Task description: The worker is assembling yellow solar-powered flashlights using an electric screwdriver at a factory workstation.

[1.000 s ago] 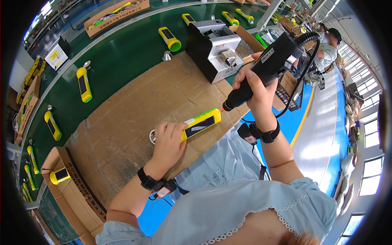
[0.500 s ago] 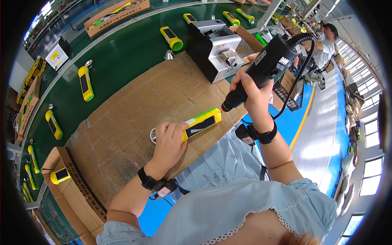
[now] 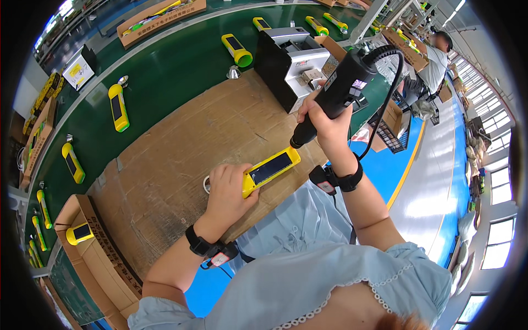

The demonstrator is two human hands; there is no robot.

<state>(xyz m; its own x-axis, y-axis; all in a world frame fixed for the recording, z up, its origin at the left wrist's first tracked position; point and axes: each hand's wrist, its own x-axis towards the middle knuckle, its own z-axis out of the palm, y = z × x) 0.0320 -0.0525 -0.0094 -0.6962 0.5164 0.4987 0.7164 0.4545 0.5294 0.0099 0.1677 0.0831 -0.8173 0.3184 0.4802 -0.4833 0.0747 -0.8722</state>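
Beside the left end of the cardboard sheet (image 3: 181, 159) stands an open carton (image 3: 104, 264) with a boxed yellow lamp (image 3: 80, 234) inside. On the sheet, toward its near right edge, the left hand (image 3: 225, 190) is curled closed over the left end of a yellow panelled light (image 3: 270, 168). This light has just rolled: its dark panel faces further up and the green side strip no longer shows. Over the sheet's right end, the right hand (image 3: 333, 129) wraps firmly around a tilted black power driver (image 3: 336, 91). The driver's nose has moved in to the light's right end and appears to touch it, so the fastening work there seems to be starting.

Hidden: a silver ring (image 3: 207, 185) shows only partly past the left hand, so whether it joins the light cannot be told; the driver's bit and any screw are out of sight.
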